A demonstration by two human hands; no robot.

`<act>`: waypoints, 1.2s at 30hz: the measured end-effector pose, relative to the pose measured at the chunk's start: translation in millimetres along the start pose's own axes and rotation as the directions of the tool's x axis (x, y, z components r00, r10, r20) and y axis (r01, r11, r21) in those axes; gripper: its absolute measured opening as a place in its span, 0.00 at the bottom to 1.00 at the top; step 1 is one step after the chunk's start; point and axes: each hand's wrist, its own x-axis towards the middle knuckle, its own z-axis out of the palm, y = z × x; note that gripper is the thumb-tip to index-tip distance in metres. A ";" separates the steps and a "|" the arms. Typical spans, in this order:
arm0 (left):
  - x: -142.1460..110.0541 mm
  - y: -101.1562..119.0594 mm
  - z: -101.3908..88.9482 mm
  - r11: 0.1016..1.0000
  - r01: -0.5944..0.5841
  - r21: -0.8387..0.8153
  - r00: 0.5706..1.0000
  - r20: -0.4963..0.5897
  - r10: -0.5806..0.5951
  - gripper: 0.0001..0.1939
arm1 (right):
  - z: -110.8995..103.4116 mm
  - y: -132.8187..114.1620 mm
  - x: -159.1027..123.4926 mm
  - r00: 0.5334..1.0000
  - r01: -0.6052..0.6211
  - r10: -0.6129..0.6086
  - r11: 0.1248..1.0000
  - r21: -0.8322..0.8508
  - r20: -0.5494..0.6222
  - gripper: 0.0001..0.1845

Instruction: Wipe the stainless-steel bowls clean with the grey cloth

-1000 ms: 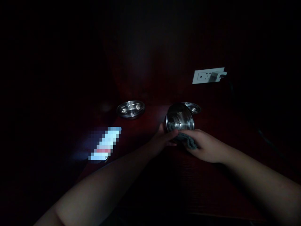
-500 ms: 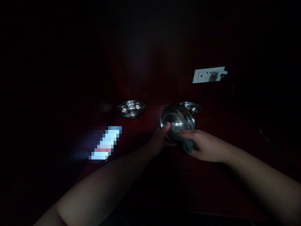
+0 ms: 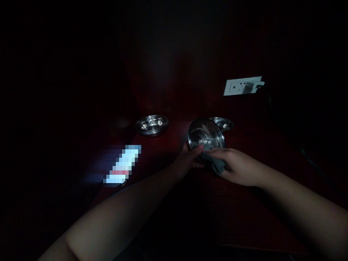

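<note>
In the head view, the left hand [image 3: 187, 159] grasps a shiny metal bowl [image 3: 204, 132] at its near left edge, the thumb over the rim and other fingers underneath. The bowl is tilted, its open side turned toward the camera, and it is held over the middle of a dark red counter [image 3: 168, 156]. The right hand [image 3: 231, 165] grips a dark grey-green cloth [image 3: 214, 163], part of which reaches inside the bowl near the left thumb, while a bunched end hangs below the right fingers. The fingertips of the right hand are partly hidden by the bowl and cloth.

Just behind the bowl and to its right, a shallow metal dish [image 3: 225, 124] lies on the counter, partly covered from sight by the bowl. To the left, well apart from the hands, a stack of metal dishes [image 3: 151, 125] sits on the counter with the open side up. Nearer the camera, left of the left hand, is a bright, flat, blurred-out object [image 3: 123, 166]; its details cannot be told. On the wall at the back right is a white socket panel [image 3: 237, 87] with a plug [image 3: 257, 86] in its right part. Much of the surroundings is too dark to make out.
</note>
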 end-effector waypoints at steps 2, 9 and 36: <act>-1.8 0.8 1.8 1.000 -0.012 -0.004 0.999 0.030 0.012 0.32 | 1.5 -1.7 -0.6 1.000 -0.005 0.005 0.999 0.051 -0.009 0.15; 0.0 -0.6 4.1 0.999 0.047 -0.018 0.999 -0.005 -0.048 0.36 | 5.5 -6.2 -0.4 1.000 0.018 -0.016 0.985 0.173 -0.014 0.13; 4.3 -0.3 0.2 0.997 0.082 0.009 0.995 -0.058 -0.081 0.35 | 8.3 16.2 -3.5 0.994 -0.088 0.058 0.940 -0.331 -0.097 0.28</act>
